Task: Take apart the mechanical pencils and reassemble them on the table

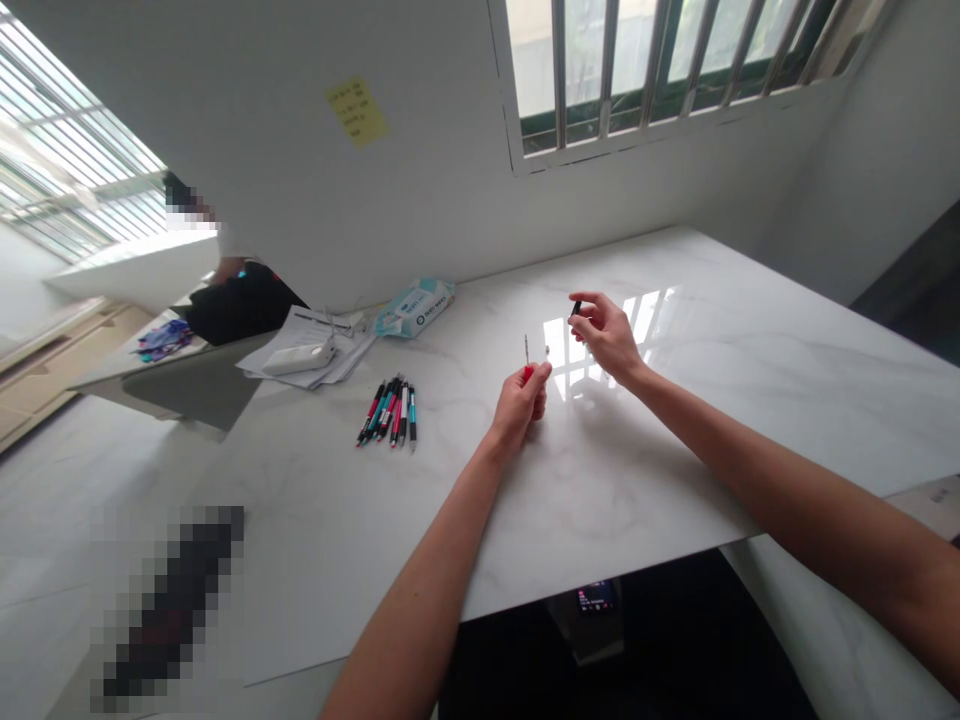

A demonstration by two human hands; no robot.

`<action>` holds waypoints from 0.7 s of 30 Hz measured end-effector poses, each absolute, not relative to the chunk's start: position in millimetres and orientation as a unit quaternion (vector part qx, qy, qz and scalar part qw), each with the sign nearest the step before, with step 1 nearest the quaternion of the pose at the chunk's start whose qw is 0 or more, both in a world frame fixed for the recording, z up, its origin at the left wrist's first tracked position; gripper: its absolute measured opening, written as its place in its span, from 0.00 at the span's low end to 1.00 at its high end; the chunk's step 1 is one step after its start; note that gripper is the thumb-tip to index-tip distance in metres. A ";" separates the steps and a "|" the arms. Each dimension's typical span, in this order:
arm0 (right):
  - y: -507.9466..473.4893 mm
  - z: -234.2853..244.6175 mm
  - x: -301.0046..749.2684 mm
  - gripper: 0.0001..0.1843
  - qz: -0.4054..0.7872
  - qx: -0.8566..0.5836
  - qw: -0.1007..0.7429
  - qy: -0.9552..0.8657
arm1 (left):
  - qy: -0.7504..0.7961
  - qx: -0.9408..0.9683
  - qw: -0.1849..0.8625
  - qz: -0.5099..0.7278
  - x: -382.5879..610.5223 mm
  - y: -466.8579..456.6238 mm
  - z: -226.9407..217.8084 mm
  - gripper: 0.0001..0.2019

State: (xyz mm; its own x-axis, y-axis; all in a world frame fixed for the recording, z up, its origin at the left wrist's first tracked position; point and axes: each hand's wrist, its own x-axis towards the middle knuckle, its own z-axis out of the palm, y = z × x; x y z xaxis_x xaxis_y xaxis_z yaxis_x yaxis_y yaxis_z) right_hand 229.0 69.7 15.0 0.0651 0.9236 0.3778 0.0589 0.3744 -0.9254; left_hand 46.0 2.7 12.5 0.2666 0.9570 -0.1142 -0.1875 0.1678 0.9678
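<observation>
My left hand (pixel 516 408) is closed around a red pen barrel (pixel 528 373), with only a bit of it showing above the fingers. A thin dark refill (pixel 526 349) sticks upward out of that barrel. By the left thumb is a small whitish piece (pixel 547 351), too small to make out. My right hand (pixel 609 342) is raised to the right and pinches a short black pen part (pixel 576 308) between thumb and fingertips, apart from the barrel. Left of my hands, several click pens (pixel 391 412) in red, blue, black and white lie side by side on the marble-patterned table (pixel 600 500).
A blue-white pack of wipes (pixel 416 307) lies against the wall. Beside it are papers (pixel 300 345) with a white device (pixel 301 355) on top. A yellow note (pixel 357 110) is on the wall. Another person (pixel 236 290) is at the far left. A lit phone (pixel 595 597) is below the table edge.
</observation>
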 end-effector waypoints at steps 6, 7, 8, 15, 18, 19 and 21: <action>65.0 9.4 226.3 0.24 0.343 -0.454 0.530 -0.628 | 0.408 0.471 0.625 0.470 43.8 0.2 17.4 0.27; 63.2 9.7 226.3 0.23 0.331 -0.455 0.512 -0.649 | 0.409 0.469 0.624 0.473 43.5 0.5 17.8 0.27; 61.2 10.2 226.3 0.22 0.315 -0.451 0.492 -0.675 | 0.411 0.466 0.622 0.477 43.2 1.1 17.8 0.27; 39.0 12.0 209.0 0.15 0.237 -0.356 0.262 -0.865 | 0.440 0.409 0.586 0.543 36.5 10.4 12.9 0.26; 31.1 10.0 198.8 0.10 0.235 -0.342 0.186 -0.891 | 0.447 0.391 0.571 0.567 31.6 14.3 11.5 0.26; 30.0 9.4 197.3 0.09 0.232 -0.342 0.174 -0.894 | 0.448 0.387 0.567 0.573 30.3 15.1 11.3 0.26; 30.3 8.2 197.8 0.10 0.221 -0.342 0.169 -0.898 | 0.450 0.383 0.561 0.580 28.8 16.0 11.1 0.26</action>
State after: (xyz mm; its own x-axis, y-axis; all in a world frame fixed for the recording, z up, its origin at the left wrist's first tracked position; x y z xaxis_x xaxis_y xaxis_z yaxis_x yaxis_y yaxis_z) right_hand 197.8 30.3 8.2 -0.7094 0.6882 0.1521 0.5392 0.6689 -0.5117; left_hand 28.8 16.0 11.1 -0.0780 0.9950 -0.0617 -0.3058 0.0350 0.9515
